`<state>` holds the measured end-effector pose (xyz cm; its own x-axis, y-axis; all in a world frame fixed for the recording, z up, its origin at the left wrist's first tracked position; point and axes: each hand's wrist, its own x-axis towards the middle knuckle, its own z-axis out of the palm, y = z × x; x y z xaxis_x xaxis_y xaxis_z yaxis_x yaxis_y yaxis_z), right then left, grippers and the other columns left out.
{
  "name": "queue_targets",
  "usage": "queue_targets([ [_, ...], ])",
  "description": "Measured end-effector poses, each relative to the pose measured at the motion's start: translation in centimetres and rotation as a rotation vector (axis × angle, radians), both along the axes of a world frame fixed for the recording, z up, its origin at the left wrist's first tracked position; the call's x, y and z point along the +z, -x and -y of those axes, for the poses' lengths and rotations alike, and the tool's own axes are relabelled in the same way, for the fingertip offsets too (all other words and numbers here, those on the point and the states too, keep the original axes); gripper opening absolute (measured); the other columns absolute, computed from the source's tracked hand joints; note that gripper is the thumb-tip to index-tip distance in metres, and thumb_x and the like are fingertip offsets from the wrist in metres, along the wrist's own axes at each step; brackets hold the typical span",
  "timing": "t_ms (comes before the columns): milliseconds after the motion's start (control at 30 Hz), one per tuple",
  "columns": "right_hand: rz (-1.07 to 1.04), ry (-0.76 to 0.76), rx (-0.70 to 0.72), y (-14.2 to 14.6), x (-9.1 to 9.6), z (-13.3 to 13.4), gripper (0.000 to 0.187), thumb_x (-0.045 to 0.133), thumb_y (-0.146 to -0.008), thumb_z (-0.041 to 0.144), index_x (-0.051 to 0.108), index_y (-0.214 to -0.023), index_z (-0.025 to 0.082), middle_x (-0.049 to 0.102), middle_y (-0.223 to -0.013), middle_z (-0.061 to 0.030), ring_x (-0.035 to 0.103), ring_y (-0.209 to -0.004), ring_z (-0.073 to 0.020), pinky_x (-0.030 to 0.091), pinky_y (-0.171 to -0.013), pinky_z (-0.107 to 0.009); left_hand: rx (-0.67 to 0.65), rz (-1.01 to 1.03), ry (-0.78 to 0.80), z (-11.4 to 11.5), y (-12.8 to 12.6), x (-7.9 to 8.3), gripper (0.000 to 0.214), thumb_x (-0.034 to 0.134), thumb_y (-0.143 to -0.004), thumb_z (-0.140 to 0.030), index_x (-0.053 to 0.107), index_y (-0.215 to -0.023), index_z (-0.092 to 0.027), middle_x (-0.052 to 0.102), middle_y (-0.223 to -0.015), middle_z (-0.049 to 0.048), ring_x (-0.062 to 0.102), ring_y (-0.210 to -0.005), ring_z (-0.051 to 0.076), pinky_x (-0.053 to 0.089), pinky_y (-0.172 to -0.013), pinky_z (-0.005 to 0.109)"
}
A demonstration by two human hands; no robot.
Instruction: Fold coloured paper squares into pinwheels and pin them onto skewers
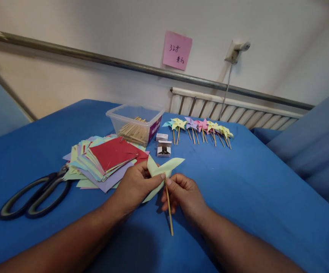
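A pale green paper pinwheel [170, 165] is held up over the blue cloth in front of me. My left hand [137, 184] is closed on its paper blades, the thumb pressed near the centre. A thin wooden stick [169, 214] runs down from the pinwheel's middle, its lower end free. My right hand [185, 193] pinches this stick just below the centre with thumb and finger. Just beyond the pinwheel stands a small open box [164, 149] with dark little pieces inside. The fingers hide how the stick's top meets the paper.
A stack of coloured paper [114, 153] lies at left, beside large black-handled scissors [36, 195]. Behind it stands a clear plastic tub [115, 119] of wooden sticks. Another small box [161, 137] sits beside the tub. Several finished pinwheels [191, 124] lie in a row along the back.
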<state>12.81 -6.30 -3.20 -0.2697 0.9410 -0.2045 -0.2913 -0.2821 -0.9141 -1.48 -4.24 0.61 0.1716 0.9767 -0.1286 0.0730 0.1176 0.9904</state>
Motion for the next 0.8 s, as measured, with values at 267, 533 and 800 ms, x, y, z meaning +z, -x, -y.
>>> queue_targets([
  [267, -0.065, 0.024, 0.020, 0.09, -0.24, -0.34, 0.042, 0.069, -0.072, 0.054, 0.050, -0.070, 0.017, 0.065, -0.053, 0.0013, 0.062, -0.039, -0.0122, 0.036, -0.029, -0.013, 0.020, -0.013, -0.005, -0.13, -0.02, 0.10, 0.022, 0.071, -0.070, -0.029, 0.060, -0.083, -0.015, 0.065, -0.067, -0.0009, 0.057, -0.058, 0.012, 0.042, -0.054, 0.022],
  [533, -0.079, 0.045, 0.014, 0.27, -0.30, -0.43, 0.044, 0.071, -0.068, 0.055, 0.049, -0.070, 0.017, 0.064, -0.052, 0.0017, 0.062, -0.038, -0.0124, 0.036, -0.029, -0.013, 0.025, -0.013, 0.000, -0.17, -0.11, 0.11, 0.023, 0.072, -0.069, -0.029, 0.062, -0.084, -0.014, 0.066, -0.070, 0.0005, 0.058, -0.061, 0.013, 0.043, -0.055, 0.023],
  [800, -0.098, 0.042, 0.026, 0.14, -0.18, -0.40, 0.041, 0.071, -0.069, 0.052, 0.050, -0.071, 0.017, 0.065, -0.053, 0.0014, 0.062, -0.039, -0.0121, 0.037, -0.030, -0.013, 0.020, -0.017, 0.003, -0.16, -0.02, 0.00, 0.023, 0.071, -0.070, -0.030, 0.063, -0.084, -0.014, 0.067, -0.070, 0.0010, 0.058, -0.060, 0.013, 0.043, -0.055, 0.023],
])
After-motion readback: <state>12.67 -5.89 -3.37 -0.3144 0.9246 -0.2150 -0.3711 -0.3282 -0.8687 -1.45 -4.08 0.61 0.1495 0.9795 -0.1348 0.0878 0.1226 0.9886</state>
